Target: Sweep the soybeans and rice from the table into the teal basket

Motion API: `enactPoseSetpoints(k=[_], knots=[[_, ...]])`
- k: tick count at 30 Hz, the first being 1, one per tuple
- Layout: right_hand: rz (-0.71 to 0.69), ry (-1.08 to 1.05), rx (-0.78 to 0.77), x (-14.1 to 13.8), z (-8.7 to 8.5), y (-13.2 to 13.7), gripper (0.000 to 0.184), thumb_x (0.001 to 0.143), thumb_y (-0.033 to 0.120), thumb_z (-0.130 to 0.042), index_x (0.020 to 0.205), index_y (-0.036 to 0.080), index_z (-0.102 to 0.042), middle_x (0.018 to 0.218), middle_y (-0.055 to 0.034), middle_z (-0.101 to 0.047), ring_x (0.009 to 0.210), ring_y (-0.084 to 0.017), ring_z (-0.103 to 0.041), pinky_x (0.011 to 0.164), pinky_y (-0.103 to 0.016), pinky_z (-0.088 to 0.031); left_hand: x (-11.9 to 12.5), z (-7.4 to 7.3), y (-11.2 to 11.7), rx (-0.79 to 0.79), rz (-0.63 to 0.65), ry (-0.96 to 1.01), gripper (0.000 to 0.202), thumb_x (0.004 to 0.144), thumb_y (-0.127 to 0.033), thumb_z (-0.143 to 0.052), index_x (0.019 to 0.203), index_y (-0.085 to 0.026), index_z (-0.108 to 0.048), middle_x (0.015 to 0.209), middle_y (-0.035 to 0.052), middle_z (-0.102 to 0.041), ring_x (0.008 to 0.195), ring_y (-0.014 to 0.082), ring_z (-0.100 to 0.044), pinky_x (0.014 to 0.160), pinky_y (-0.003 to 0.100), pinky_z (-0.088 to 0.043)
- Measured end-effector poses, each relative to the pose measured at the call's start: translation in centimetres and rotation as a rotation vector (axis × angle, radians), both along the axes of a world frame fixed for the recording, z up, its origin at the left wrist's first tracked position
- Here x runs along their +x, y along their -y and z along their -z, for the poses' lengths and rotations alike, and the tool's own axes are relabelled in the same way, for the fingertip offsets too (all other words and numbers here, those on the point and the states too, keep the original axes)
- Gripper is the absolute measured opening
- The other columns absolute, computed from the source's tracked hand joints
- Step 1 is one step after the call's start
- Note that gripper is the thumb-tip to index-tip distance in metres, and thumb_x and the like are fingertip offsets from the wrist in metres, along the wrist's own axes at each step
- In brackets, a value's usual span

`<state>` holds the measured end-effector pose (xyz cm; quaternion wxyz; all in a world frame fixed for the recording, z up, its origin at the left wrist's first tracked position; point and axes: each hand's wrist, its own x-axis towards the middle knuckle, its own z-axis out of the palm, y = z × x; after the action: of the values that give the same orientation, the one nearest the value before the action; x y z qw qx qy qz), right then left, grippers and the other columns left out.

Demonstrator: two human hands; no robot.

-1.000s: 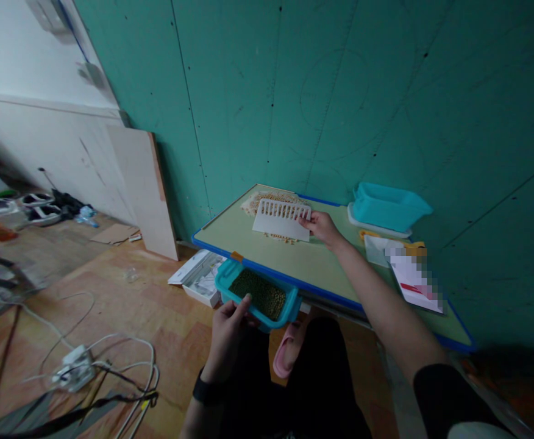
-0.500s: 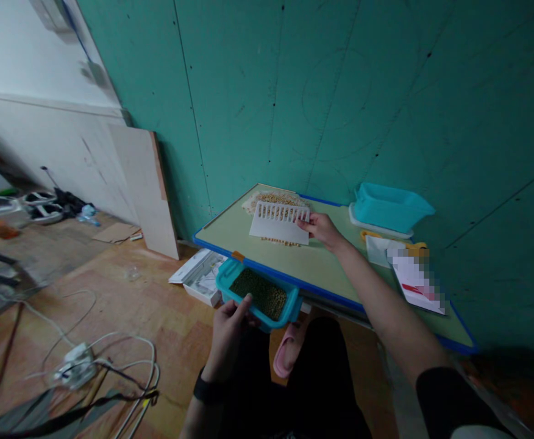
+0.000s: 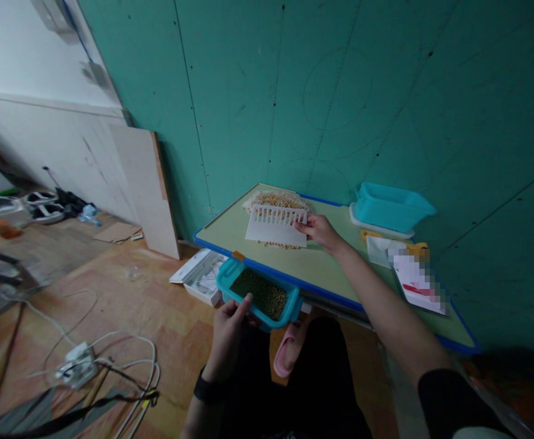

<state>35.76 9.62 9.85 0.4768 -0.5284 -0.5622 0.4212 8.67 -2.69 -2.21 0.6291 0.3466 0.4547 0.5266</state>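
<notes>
My right hand grips the right edge of a white slotted scraper board, which stands on the low table in front of a heap of tan beans. A thin row of beans lies along the board's near edge. My left hand holds the near rim of a teal tray filled with small green beans, kept just below the table's blue front edge. A black band sits on my left wrist.
A teal tub on a white lid stands at the table's back right, with papers beside it. A green wall rises behind. On the wooden floor lie white cables with a power strip, a white box and a pink slipper.
The scraper board has slid a little toward me and to the left, dragging some tan beans out of the heap. My left hand and the teal tray have barely moved.
</notes>
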Motion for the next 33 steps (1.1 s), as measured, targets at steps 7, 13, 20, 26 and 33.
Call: enactPoseSetpoints(k=[7,13,20,26,33], knots=[[-0.036,0.015,-0.004,-0.2,-0.1,0.2,0.056,0.058,0.061,-0.087,0.091,0.017,-0.075,0.087,-0.0085,-0.075,0.077,-0.022,-0.067,0.063,-0.033,-0.054,0.1,-0.5,0.0,-0.008,-0.005,-0.003,0.054,0.059,-0.063,-0.087,0.054,-0.018,-0.058,0.046,0.0023,-0.064,0.043,0.0139,-0.060,0.046,0.022,-0.044],[-0.045,0.004,-0.010,-0.3,-0.1,0.3,0.054,0.058,0.058,-0.088,0.092,0.017,-0.076,0.087,-0.0078,-0.076,0.075,-0.021,-0.067,0.061,-0.031,-0.054,0.2,-0.9,0.1,-0.019,-0.018,0.002,0.055,0.055,-0.064,-0.089,0.053,-0.018,-0.058,0.045,0.0018,-0.064,0.042,0.0131,-0.059,0.046,0.022,-0.045],[-0.060,0.015,-0.015,-0.5,-0.2,0.6,0.051,0.061,0.055,-0.087,0.093,0.017,-0.076,0.088,-0.0082,-0.076,0.077,-0.021,-0.068,0.062,-0.031,-0.054,0.1,-0.5,0.1,-0.032,-0.008,0.033,0.054,0.057,-0.062,-0.089,0.054,-0.018,-0.059,0.046,0.0015,-0.064,0.042,0.0132,-0.059,0.045,0.022,-0.044],[0.037,-0.020,0.017,0.5,-1.1,1.6,0.057,0.055,0.061,-0.089,0.089,0.017,-0.074,0.087,-0.0071,-0.076,0.079,-0.024,-0.070,0.065,-0.034,-0.057,0.1,-0.6,0.0,-0.023,-0.009,0.032,0.055,0.057,-0.062,-0.089,0.054,-0.017,-0.059,0.045,0.0023,-0.064,0.043,0.0143,-0.060,0.045,0.023,-0.045],[0.321,0.088,0.121,5.9,-0.3,7.7,0.059,0.060,0.066,-0.084,0.092,0.017,-0.075,0.087,-0.0097,-0.078,0.082,-0.028,-0.073,0.069,-0.039,-0.058,0.3,-0.3,-0.1,-0.019,-0.017,0.087,0.051,0.059,-0.056,-0.090,0.054,-0.018,-0.058,0.045,0.0008,-0.062,0.042,0.0141,-0.059,0.046,0.023,-0.047]])
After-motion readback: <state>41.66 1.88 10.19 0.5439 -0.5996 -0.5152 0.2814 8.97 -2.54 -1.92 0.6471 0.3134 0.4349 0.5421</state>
